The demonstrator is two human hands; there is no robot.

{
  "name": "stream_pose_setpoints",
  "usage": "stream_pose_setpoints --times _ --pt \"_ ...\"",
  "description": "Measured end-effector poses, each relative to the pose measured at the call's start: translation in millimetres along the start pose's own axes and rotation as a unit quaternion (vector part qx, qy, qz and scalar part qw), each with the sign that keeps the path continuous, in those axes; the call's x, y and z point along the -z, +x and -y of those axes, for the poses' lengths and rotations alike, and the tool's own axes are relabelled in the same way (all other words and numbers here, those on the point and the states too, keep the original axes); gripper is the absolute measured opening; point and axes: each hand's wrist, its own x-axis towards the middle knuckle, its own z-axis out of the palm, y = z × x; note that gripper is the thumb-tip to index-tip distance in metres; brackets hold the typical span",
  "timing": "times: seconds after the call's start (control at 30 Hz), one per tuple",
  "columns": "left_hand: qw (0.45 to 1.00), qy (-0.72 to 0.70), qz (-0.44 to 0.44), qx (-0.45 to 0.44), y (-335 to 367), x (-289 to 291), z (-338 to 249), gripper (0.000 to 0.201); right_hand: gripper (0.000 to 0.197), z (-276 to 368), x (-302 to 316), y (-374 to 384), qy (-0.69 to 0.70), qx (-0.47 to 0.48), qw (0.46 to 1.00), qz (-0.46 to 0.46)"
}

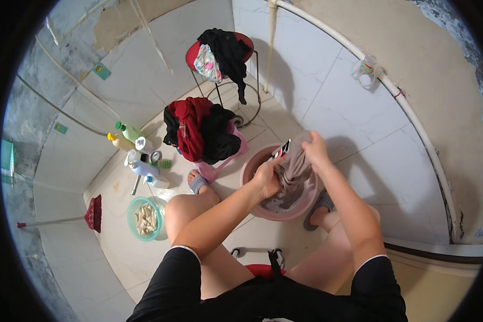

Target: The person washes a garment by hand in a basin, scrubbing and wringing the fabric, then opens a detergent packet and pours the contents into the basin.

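Grey garment [295,170] stretched lengthwise between both hands over pink basin [252,167]: right hand [315,149] clamped on upper end, left hand [266,178] fingers closed on lower, wet end.

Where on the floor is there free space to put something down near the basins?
Bare tile lies to the right of the pink basin, toward the white wall, and below the green basin, beside the red broom. It is crowded left of the pink basin: bottles, a pink bucket heaped with clothes, and the stool.
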Motion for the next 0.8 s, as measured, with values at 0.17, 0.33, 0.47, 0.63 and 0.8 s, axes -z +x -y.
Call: stream_pose_setpoints --times 0.17,0.33,0.47,0.63,0.8 --pt "0.997 0.015 -0.029 0.076 -5 2 -21 0.046 0.016 93 -24 -127 -0.038 0.364 0.927 0.079" --pt "0.999 -0.036 -0.022 -0.007 19 7 10 0.028 0.022 67 -42 -91 -0.03 0.475 0.879 -0.028" --pt "0.987 0.07 -0.141 -0.029 31 -12 12 0.025 0.014 45 -31 -50 -0.076 0.293 0.951 -0.067" --pt "0.886 0.394 0.155 -0.187 65 45 0 0.025 0.013 69 -38 -93 -0.032 0.447 0.893 -0.03" --pt "0.997 0.013 -0.072 -0.023 28 -21 -8 0.032 0.02 2 -15 -16 -0.046 0.059 0.995 0.063"
